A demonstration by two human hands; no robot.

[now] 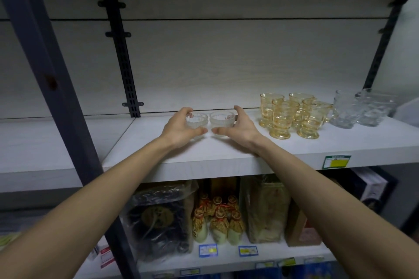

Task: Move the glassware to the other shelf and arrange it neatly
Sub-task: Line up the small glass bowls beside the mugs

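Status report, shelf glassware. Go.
Left hand grips left clear bowl; right hand cups right clear bowl. Both bowls on shelf. Amber mugs close right.

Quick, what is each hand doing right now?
Left hand: fingers and thumb curled round the left small clear glass bowl.
Right hand: curled round the right small clear glass bowl.

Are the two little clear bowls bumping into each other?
Apart. The head view shows a thin strip of white shelf between the left bowl and the right bowl.
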